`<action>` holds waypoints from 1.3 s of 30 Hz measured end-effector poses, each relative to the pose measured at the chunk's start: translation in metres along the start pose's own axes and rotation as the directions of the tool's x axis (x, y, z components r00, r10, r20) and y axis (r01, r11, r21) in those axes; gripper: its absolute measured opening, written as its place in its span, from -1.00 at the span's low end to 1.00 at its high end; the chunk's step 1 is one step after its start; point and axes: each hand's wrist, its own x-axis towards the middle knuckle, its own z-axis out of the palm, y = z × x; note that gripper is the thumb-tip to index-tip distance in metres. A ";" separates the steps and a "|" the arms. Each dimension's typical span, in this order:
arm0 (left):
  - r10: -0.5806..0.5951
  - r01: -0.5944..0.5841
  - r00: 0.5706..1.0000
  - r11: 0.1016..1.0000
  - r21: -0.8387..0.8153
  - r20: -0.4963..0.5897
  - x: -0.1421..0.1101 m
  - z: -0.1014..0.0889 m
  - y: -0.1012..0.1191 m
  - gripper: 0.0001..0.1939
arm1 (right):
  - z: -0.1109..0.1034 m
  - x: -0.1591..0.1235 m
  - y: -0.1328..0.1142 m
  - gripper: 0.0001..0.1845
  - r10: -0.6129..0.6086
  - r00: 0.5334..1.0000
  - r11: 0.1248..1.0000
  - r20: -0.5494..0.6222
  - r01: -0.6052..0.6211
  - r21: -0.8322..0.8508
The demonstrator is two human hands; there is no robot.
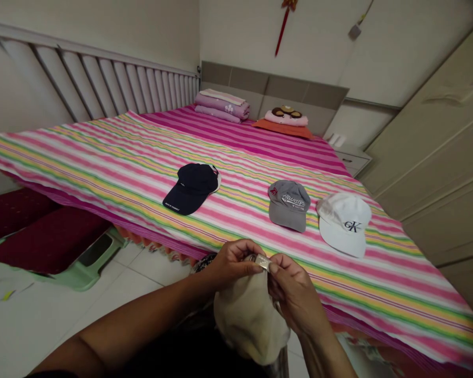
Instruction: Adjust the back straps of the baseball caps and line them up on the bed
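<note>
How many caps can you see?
4: navy cap, gray cap and white cap on the bed; a beige cap in the left hand and right hand. Another may be hidden behind the navy one.

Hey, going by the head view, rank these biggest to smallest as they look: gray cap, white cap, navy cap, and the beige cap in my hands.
1. Beige cap, though it is nearest the camera
2. White cap and navy cap, too alike to rank
3. Gray cap
</note>
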 end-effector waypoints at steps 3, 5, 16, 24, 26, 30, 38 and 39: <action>0.007 -0.010 0.999 0.997 0.074 0.031 0.000 -0.003 0.001 -0.76 | 0.000 -0.001 0.001 -0.76 0.005 1.000 1.000 -0.013 -0.005 -0.026; 0.018 -0.023 0.999 0.990 0.141 0.038 0.000 -0.005 0.002 -0.77 | -0.001 -0.002 0.001 -0.76 0.008 1.000 0.999 -0.027 -0.009 -0.030; -0.015 0.015 1.000 0.995 -0.098 0.000 0.001 -0.001 -0.001 -0.72 | 0.003 0.000 0.003 -0.77 -0.020 1.000 0.999 -0.013 0.021 0.045; -0.083 0.076 0.996 0.981 -0.180 -0.031 0.001 0.000 0.000 -0.69 | 0.003 -0.002 0.002 -0.77 -0.026 0.999 0.994 0.021 0.023 0.109; -0.076 0.070 0.997 0.983 -0.173 -0.030 0.001 0.000 0.000 -0.70 | 0.004 -0.002 0.002 -0.76 -0.021 1.000 0.994 0.010 0.019 0.107; -0.071 0.069 0.997 0.986 -0.150 -0.008 0.001 0.000 -0.001 -0.72 | 0.004 -0.001 0.001 -0.74 -0.005 1.000 0.995 0.002 0.005 0.095; -0.109 0.104 0.994 0.977 -0.187 -0.018 0.000 -0.001 -0.001 -0.70 | -0.001 0.000 0.005 -0.79 -0.127 0.990 0.964 -0.059 0.109 -0.241; -0.120 0.113 0.992 0.975 -0.194 -0.024 0.000 -0.001 -0.001 -0.70 | -0.002 -0.001 0.005 -0.80 -0.188 0.980 0.932 -0.065 0.157 -0.327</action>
